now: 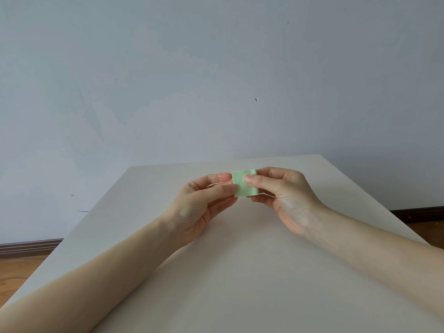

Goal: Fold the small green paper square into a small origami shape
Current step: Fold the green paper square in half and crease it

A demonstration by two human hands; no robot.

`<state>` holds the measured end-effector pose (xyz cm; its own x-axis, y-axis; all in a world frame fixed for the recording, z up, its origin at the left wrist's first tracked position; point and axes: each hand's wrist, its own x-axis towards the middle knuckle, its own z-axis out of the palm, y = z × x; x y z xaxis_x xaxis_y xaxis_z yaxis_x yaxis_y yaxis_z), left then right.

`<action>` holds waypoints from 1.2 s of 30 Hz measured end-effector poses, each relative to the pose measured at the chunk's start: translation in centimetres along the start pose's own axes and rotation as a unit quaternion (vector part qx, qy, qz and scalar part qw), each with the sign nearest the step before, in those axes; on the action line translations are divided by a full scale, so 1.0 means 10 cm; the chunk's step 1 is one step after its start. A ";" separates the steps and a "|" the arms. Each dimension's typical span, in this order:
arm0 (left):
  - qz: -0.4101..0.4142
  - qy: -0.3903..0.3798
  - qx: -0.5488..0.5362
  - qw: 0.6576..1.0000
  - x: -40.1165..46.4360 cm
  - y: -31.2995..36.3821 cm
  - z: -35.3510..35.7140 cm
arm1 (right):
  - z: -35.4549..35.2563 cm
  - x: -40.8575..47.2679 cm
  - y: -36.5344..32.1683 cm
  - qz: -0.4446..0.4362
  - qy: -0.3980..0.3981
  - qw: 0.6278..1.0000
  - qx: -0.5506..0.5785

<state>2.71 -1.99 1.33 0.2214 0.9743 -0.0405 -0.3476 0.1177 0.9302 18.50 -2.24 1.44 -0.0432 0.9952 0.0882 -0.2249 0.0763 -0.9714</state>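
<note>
A small pale green paper square (243, 188) is held up in the air above the white table (240, 272), between both hands. My left hand (204, 207) pinches its left edge between thumb and forefinger. My right hand (283, 195) pinches its right side, the thumb lying across the front of the paper and the fingers behind it. The paper's top right edge curls over slightly; its right part is hidden by my thumb.
The table's far edge (225, 161) lies just beyond the hands, with a pale grey wall (216, 80) behind it. Wooden floor (14, 272) shows past the table's left and right edges.
</note>
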 end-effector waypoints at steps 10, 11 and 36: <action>0.006 0.000 0.006 1.000 0.00 0.00 0.00 | 0.00 0.00 -0.01 0.000 0.001 1.000 0.002; 0.007 0.000 0.006 1.000 0.00 0.00 0.00 | 0.00 0.00 -0.01 0.000 0.001 1.000 0.001; -0.003 -0.009 -0.007 1.000 -0.01 0.00 -0.01 | -0.01 0.01 0.00 0.004 0.001 1.000 0.002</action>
<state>2.59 -2.05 1.35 0.2397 0.9700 -0.0403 -0.3596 0.1273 0.9244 18.62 -2.11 1.45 -0.0427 0.9959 0.0794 -0.2285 0.0676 -0.9712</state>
